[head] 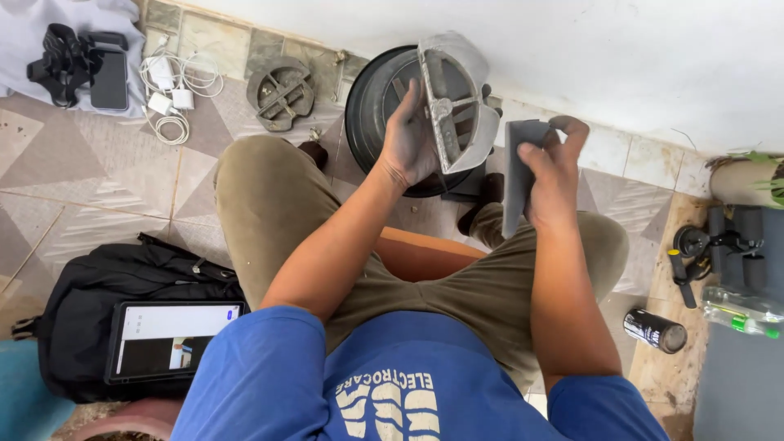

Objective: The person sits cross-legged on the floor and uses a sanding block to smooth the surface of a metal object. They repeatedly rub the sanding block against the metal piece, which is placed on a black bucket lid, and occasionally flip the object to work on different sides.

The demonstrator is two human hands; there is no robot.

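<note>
We hold a grey metal bracket point(457, 102), a rounded casting with spokes and a hub, up on edge in front of us, above our knees and just before the black round housing point(377, 110) that stands on the tiled floor point(98, 188) against the white wall point(572, 57). Our left hand point(412, 135) wraps its near side, fingers curled round the rim and dusted with grey grime. Our right hand point(555, 171) is closed on a folded grey abrasive sheet point(518, 167), thumb on top, set just beside the bracket's right edge.

Judging by the dull, even grey of the casting and the dirt on the left hand, we reckon the rubbing-down is under way and not finished. A second, darker spoked bracket point(280, 91) lies on the floor near the wall, apart from us, and looks untouched.

Much is hard to read. The far face of the held bracket is turned away, so we cannot tell how clean it is. Whether the sheet touches the metal at this moment is unclear. The housing's inside is mostly hidden behind the hand and casting.

Further out lie a black bag point(90, 302) with a tablet point(171, 335) on it, white charger cables point(173, 90), and a dark can point(656, 329) on its side.
</note>
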